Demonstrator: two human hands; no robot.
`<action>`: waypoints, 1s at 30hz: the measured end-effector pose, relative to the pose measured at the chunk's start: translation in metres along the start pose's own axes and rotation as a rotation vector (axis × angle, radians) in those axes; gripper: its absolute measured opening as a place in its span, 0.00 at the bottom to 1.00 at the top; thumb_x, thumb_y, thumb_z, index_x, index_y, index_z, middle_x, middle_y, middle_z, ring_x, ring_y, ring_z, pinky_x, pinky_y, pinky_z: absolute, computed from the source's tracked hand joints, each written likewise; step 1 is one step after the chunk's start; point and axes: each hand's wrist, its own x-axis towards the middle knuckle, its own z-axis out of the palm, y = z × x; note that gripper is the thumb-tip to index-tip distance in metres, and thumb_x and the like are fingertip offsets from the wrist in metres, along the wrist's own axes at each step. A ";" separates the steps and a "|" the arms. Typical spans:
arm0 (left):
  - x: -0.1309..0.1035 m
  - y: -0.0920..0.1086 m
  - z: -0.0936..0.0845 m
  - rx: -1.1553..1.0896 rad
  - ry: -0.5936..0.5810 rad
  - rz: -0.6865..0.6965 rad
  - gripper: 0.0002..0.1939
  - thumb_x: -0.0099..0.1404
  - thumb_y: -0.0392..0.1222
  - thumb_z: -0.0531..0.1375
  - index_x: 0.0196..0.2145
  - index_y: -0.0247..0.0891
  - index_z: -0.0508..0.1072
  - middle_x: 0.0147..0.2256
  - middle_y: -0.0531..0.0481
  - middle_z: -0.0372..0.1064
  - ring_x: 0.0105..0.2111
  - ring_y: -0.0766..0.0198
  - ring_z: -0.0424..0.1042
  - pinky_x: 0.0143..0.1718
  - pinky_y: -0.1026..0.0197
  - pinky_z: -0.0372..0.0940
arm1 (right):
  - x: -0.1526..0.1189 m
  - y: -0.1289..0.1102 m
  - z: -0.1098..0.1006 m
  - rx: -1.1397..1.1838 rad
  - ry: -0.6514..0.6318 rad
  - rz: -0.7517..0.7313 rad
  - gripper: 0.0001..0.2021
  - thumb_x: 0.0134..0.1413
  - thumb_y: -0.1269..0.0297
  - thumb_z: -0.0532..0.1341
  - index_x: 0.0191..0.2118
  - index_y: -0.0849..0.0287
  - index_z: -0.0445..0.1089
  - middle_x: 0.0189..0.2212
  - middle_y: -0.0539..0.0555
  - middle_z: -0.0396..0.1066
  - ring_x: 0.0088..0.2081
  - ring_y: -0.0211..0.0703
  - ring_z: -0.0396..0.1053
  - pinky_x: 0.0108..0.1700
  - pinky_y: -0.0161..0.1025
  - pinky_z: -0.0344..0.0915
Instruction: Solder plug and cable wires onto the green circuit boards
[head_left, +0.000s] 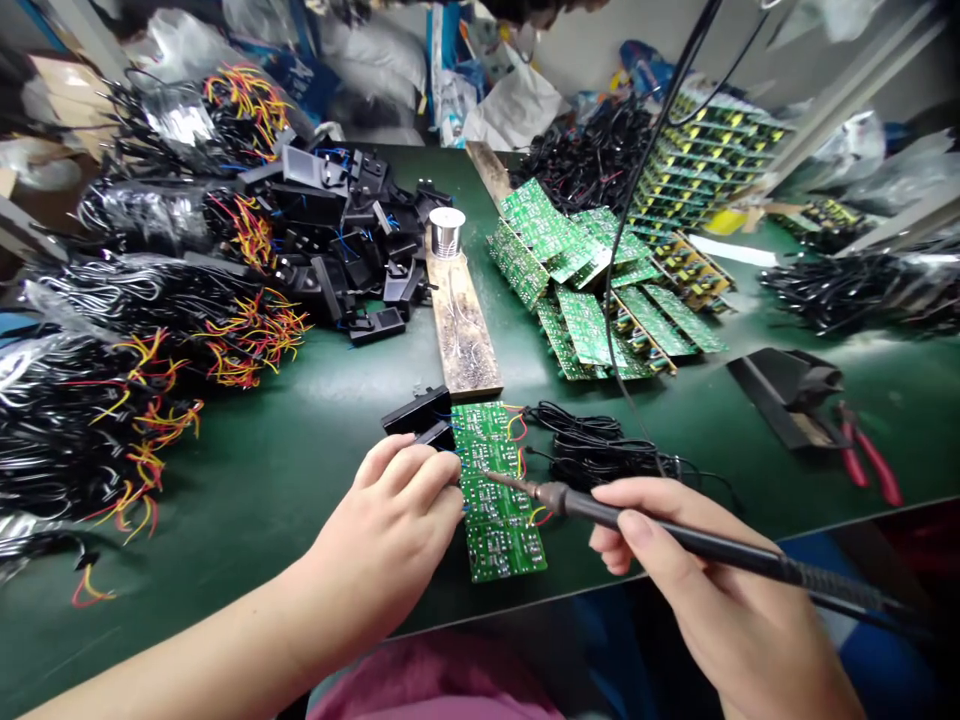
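While the right hand point(739, 610) is wrapped around the soldering iron point(697, 540), tip pointing to half past nine, the green circuit-board panel point(496, 506) lies between nine and ten o'clock from that grip, long axis roughly twelve to six. Nearer is the left hand point(409, 500), curled at the panel's nine-o'clock edge; whether it pinches anything is hidden.

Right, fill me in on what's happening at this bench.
Someone's right hand grips a soldering iron, its tip at a strip of green circuit boards; whether it touches is unclear. The left hand is at the strip's left edge, beside black cases; its grip is hidden. Red and yellow wires stick out on the right, near bundled black cables. A solder spool stands on a wooden plank beyond.
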 end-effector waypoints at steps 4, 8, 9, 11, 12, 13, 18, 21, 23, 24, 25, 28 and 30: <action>0.005 0.003 0.000 0.060 -0.023 0.018 0.03 0.73 0.38 0.62 0.42 0.39 0.77 0.53 0.46 0.74 0.55 0.51 0.68 0.69 0.42 0.52 | 0.004 -0.004 -0.007 -0.044 -0.039 0.008 0.08 0.74 0.58 0.63 0.47 0.50 0.79 0.31 0.50 0.79 0.30 0.38 0.79 0.31 0.26 0.77; 0.005 0.002 -0.002 0.054 -0.045 0.032 0.06 0.73 0.40 0.61 0.43 0.39 0.78 0.54 0.45 0.74 0.57 0.50 0.67 0.70 0.42 0.50 | 0.008 0.000 -0.009 -0.056 -0.065 0.041 0.10 0.74 0.55 0.62 0.46 0.51 0.79 0.30 0.51 0.78 0.29 0.40 0.78 0.27 0.28 0.75; 0.005 0.002 -0.002 0.053 -0.048 0.034 0.06 0.73 0.40 0.61 0.43 0.39 0.78 0.54 0.45 0.74 0.57 0.50 0.67 0.70 0.42 0.50 | 0.009 0.001 -0.009 -0.057 -0.086 0.052 0.10 0.74 0.54 0.62 0.46 0.51 0.79 0.30 0.51 0.78 0.29 0.41 0.78 0.26 0.29 0.74; 0.005 0.002 -0.002 0.043 -0.056 0.030 0.06 0.73 0.40 0.60 0.43 0.39 0.78 0.54 0.45 0.74 0.57 0.50 0.67 0.70 0.41 0.49 | 0.011 0.002 -0.010 -0.065 -0.131 0.064 0.10 0.74 0.54 0.62 0.47 0.51 0.78 0.30 0.50 0.77 0.29 0.41 0.77 0.26 0.30 0.73; 0.006 0.002 -0.001 0.037 -0.060 0.027 0.06 0.74 0.40 0.60 0.43 0.39 0.78 0.54 0.45 0.74 0.56 0.50 0.67 0.70 0.42 0.49 | 0.011 0.002 -0.010 -0.072 -0.156 0.067 0.09 0.75 0.55 0.61 0.47 0.50 0.78 0.30 0.49 0.77 0.29 0.39 0.77 0.27 0.29 0.73; 0.006 0.002 -0.001 0.031 -0.065 0.020 0.06 0.74 0.40 0.60 0.43 0.39 0.78 0.53 0.45 0.74 0.56 0.50 0.67 0.70 0.42 0.49 | 0.012 0.002 -0.010 -0.078 -0.180 0.069 0.09 0.75 0.55 0.61 0.47 0.49 0.78 0.30 0.48 0.77 0.29 0.38 0.76 0.29 0.29 0.73; 0.006 0.003 -0.001 0.019 -0.083 0.012 0.05 0.73 0.40 0.61 0.43 0.40 0.77 0.52 0.46 0.74 0.55 0.51 0.68 0.71 0.42 0.48 | 0.013 -0.001 -0.011 -0.083 -0.223 0.077 0.08 0.76 0.57 0.60 0.47 0.48 0.77 0.30 0.45 0.76 0.29 0.34 0.73 0.31 0.27 0.71; 0.005 0.002 0.000 0.009 -0.083 0.021 0.06 0.72 0.40 0.61 0.43 0.39 0.78 0.52 0.45 0.74 0.55 0.51 0.68 0.71 0.42 0.48 | 0.014 -0.001 -0.011 -0.085 -0.221 0.064 0.08 0.77 0.57 0.60 0.47 0.47 0.77 0.30 0.45 0.76 0.29 0.34 0.73 0.31 0.27 0.70; 0.003 0.002 0.000 0.008 -0.083 0.025 0.06 0.72 0.40 0.60 0.43 0.39 0.78 0.52 0.45 0.75 0.55 0.51 0.68 0.71 0.41 0.48 | 0.014 -0.001 -0.011 -0.084 -0.228 0.063 0.08 0.77 0.57 0.60 0.47 0.47 0.77 0.30 0.44 0.76 0.30 0.34 0.73 0.31 0.26 0.70; 0.003 0.002 0.000 0.008 -0.086 0.026 0.07 0.72 0.40 0.60 0.43 0.39 0.78 0.52 0.45 0.75 0.55 0.51 0.68 0.71 0.41 0.48 | 0.015 -0.001 -0.010 -0.086 -0.232 0.064 0.08 0.77 0.57 0.60 0.47 0.47 0.77 0.30 0.44 0.76 0.30 0.34 0.73 0.31 0.26 0.70; 0.003 0.002 0.000 0.009 -0.090 0.028 0.07 0.72 0.40 0.60 0.43 0.39 0.78 0.52 0.45 0.75 0.55 0.51 0.68 0.71 0.41 0.48 | 0.015 -0.001 -0.010 -0.089 -0.232 0.064 0.08 0.77 0.57 0.60 0.47 0.47 0.77 0.30 0.45 0.76 0.29 0.34 0.73 0.31 0.27 0.70; 0.003 0.002 -0.001 0.013 -0.100 0.028 0.07 0.72 0.40 0.60 0.44 0.40 0.78 0.52 0.45 0.75 0.55 0.50 0.68 0.71 0.41 0.48 | 0.017 -0.002 -0.008 -0.105 -0.237 0.070 0.08 0.76 0.56 0.60 0.46 0.49 0.77 0.30 0.46 0.76 0.28 0.35 0.73 0.29 0.29 0.70; 0.003 0.002 -0.001 0.018 -0.102 0.029 0.07 0.72 0.40 0.59 0.43 0.40 0.78 0.51 0.45 0.75 0.55 0.50 0.69 0.71 0.41 0.48 | 0.019 -0.004 -0.007 -0.106 -0.244 0.070 0.08 0.76 0.56 0.61 0.46 0.49 0.77 0.30 0.46 0.76 0.28 0.36 0.74 0.29 0.29 0.71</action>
